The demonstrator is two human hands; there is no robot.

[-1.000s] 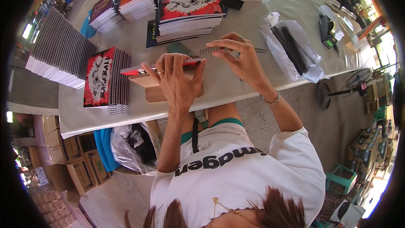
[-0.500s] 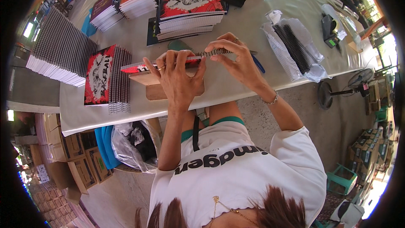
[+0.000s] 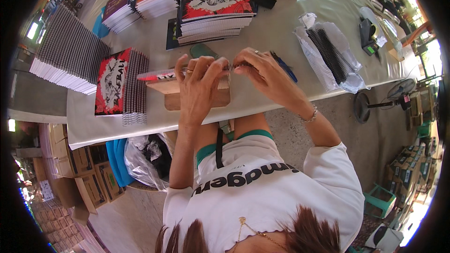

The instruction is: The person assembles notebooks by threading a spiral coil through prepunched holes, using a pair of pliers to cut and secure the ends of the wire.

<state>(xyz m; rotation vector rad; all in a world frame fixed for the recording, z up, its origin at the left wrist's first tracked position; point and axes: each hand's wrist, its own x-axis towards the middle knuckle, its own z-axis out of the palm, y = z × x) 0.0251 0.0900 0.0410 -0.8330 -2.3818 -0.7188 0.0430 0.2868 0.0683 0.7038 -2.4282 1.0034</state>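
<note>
Notebook (image 3: pixel 161 74): red cover, on wooden block (image 3: pixel 197 98) at near tabletop (image 3: pixel 281 33) edge. Left hand (image 3: pixel 197 84) and right hand (image 3: pixel 260 72) pinch wire spiral (image 3: pixel 230 67); best turned steadily, holes aligned.

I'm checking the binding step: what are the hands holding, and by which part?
Both hands, left and right, pinch a notebook along its upper spiral edge, above a wooden block. Whether the fingers grip the wire itself cannot be told.
</note>
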